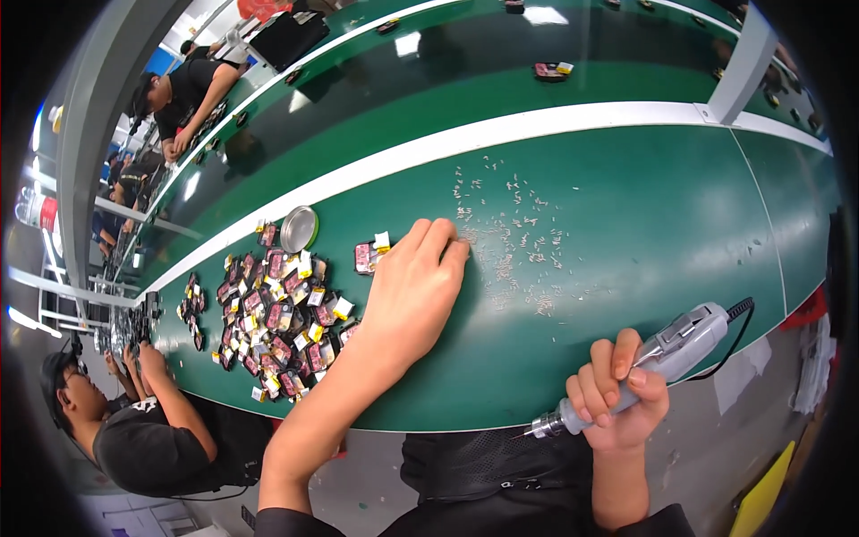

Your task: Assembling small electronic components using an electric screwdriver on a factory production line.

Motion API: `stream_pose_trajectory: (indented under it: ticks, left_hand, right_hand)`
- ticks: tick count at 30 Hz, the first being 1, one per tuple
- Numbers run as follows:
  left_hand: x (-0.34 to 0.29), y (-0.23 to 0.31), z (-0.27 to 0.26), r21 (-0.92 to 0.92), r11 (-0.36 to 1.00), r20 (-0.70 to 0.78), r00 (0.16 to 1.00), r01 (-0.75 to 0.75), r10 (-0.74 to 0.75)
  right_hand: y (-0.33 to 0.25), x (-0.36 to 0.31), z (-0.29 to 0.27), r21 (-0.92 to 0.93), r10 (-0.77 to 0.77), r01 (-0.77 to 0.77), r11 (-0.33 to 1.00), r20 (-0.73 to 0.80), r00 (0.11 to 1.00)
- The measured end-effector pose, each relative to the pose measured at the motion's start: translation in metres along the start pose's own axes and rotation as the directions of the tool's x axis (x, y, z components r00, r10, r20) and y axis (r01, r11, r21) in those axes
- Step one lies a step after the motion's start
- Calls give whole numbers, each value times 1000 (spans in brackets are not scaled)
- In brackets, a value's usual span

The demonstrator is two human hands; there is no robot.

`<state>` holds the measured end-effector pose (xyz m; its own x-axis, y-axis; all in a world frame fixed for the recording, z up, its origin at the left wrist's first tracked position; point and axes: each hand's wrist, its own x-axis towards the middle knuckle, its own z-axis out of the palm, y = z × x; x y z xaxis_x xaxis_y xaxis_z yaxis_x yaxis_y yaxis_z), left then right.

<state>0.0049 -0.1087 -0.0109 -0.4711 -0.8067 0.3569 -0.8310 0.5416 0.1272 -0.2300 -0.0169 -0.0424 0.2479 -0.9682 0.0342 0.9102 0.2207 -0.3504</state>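
My left hand lies palm down on the green bench, its fingertips reaching into a scatter of tiny silver screws. It holds nothing that I can see. Just left of that hand lies a single small pink circuit part with a yellow tab. My right hand grips a grey electric screwdriver at the bench's near edge, with the bit pointing left and down and its black cord trailing off to the right.
A heap of several small pink and yellow parts lies left of my arm, with a round metal lid behind it. A person in black works at my left. A green conveyor belt runs beyond the white strip, with more people behind.
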Motion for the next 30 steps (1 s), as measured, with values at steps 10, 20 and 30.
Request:
stream_pose_trajectory:
  ticks: [10, 20, 30]
  left_hand:
    - [6, -4, 3, -27, 1000, -82, 997, -2, -1]
    - [-7, -12, -4, -147, 982, -118, 983, 122, -139]
    - [-29, 7, -18, -412, 891, -149, 951, 189, -271]
  right_hand:
    - [-3, 1, -3, 8, 46, -46, 999, 61, 997]
    - [-1, 0, 0, -49, 12, -10, 999, 40, 999]
    - [2, -3, 4, -65, -31, 30, 997, -19, 999]
